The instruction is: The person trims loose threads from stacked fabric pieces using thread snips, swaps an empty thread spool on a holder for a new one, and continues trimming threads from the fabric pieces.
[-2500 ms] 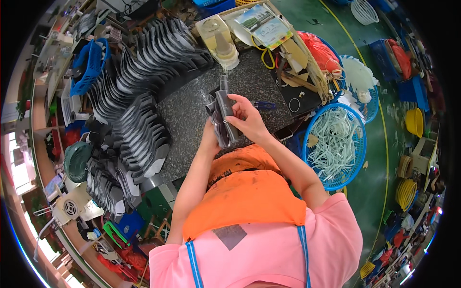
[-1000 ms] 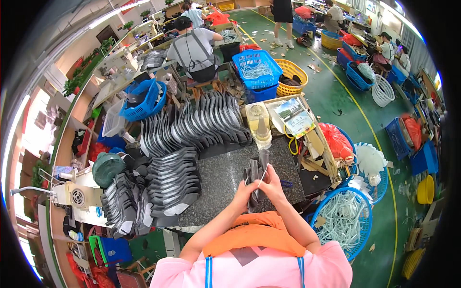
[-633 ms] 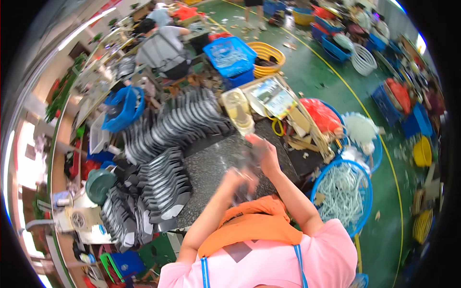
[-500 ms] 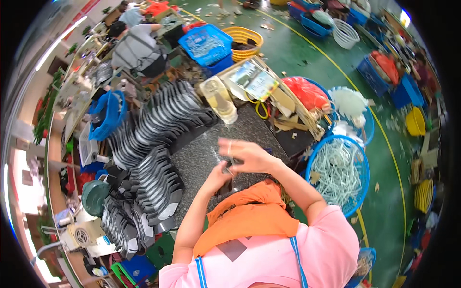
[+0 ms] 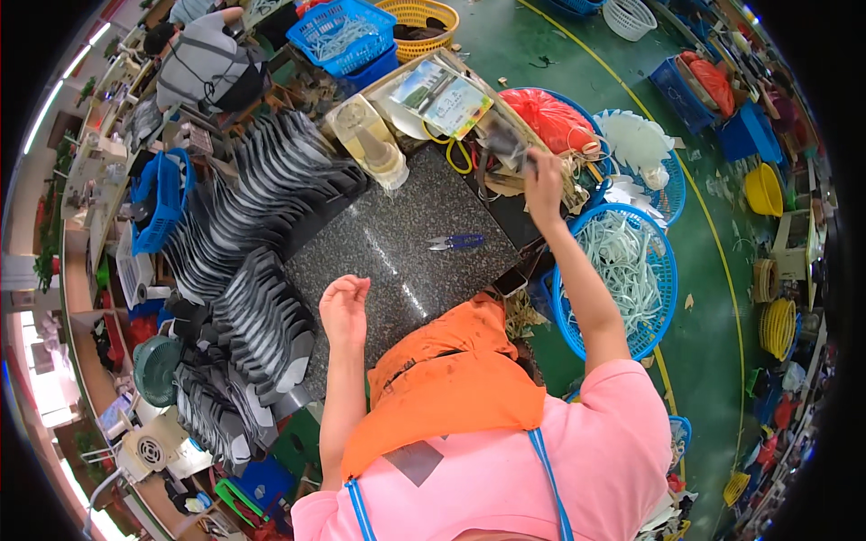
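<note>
My left hand (image 5: 345,311) hovers over the near left part of the speckled dark stone tabletop (image 5: 388,239). Its fingers are loosely bent, a little apart, and nothing shows in them. Stretched out to the far right, my right hand (image 5: 544,191) is over the edge of a wooden tray (image 5: 564,162), fingers bent together. A dark, motion-smeared piece (image 5: 507,144) lies at its fingertips; its kind cannot be made out. Blue-handled thread snips (image 5: 457,242) lie on the stone between my hands. Rows of stacked black-and-grey curved pieces (image 5: 262,185) stand left of the stone.
Beyond the stone stands a yellowish plastic container (image 5: 368,140) beside a printed card (image 5: 442,97). At right are a blue basket of pale strips (image 5: 622,270) and a red plastic bag (image 5: 550,120). A person (image 5: 207,63) sits at the far left. A green fan (image 5: 156,370) is at left.
My hands, together over the stone before, have parted: the left moved back left, the right far out to the right over the tray. The snips now lie on the stone. The view has shifted.
</note>
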### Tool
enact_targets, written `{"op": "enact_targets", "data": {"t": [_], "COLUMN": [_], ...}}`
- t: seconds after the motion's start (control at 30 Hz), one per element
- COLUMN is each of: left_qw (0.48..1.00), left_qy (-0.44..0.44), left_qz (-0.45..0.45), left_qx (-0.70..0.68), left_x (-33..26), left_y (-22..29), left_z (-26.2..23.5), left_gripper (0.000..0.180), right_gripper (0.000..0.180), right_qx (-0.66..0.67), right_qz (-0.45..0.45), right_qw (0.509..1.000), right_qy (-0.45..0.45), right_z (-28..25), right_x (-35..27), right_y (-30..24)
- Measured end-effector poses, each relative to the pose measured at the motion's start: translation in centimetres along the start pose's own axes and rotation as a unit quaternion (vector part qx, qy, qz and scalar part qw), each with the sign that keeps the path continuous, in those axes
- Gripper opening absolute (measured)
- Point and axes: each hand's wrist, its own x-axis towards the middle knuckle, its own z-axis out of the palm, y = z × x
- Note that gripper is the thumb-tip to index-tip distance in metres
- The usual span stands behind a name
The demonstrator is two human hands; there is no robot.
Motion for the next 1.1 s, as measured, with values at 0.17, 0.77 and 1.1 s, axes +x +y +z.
{"op": "enact_targets", "data": {"t": [0.17, 0.77, 1.1], "left_qw": [0.987, 0.976, 0.945], "left_qy": [0.115, 0.102, 0.169], "left_qz": [-0.008, -0.026, 0.046], "left_qx": [0.112, 0.189, 0.277], "left_x": [-1.9, -6.1, -8.6], "left_y": [-1.3, 3.6, 7.9], "left_z": [0.2, 4.6, -0.3], "left_gripper": [0.013, 0.021, 0.025], "right_gripper": [0.028, 0.031, 0.036], "right_qx": [-0.383, -0.149, 0.494], "right_qz": [-0.154, -0.256, 0.272], "right_qw": [0.882, 0.873, 0.594], "right_qy": [-0.229, -0.388, -0.573], "right_z": [2.7, 5.4, 4.2], "right_x": [1.0, -10.9, -12.4], "right_y": [4.8, -5.4, -30.4]}}
